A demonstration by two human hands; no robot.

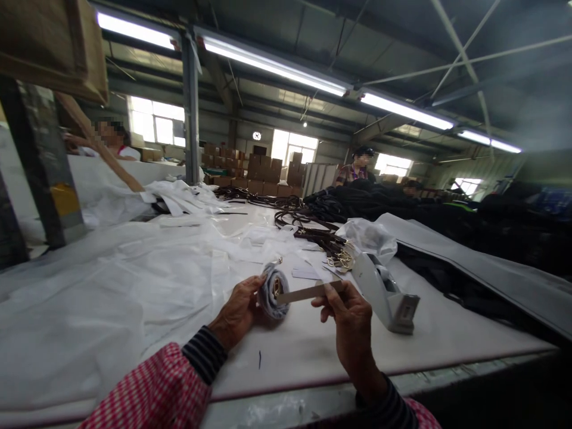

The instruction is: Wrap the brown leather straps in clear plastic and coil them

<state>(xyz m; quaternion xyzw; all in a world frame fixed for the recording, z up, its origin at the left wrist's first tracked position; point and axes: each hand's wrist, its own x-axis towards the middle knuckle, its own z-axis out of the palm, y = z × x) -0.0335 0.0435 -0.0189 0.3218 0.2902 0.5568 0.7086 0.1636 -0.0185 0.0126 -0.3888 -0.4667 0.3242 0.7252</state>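
My left hand (238, 313) grips a small coiled strap roll (273, 291) wrapped in pale foam, with a metal clasp showing at its middle. My right hand (351, 319) pinches the end of a strip of clear tape (308, 292) that stretches across to the roll. Both hands hover just above the white table (290, 351), near its front edge. A grey tape dispenser (386, 292) stands right beside my right hand.
A pile of brown straps with gold clasps (333, 247) and a clear plastic bag (369, 235) lie behind the dispenser. White sheets (111, 286) cover the left side, dark fabric (469, 238) the right. Two other people stand at the far side, with stacked cartons (263, 170) behind.
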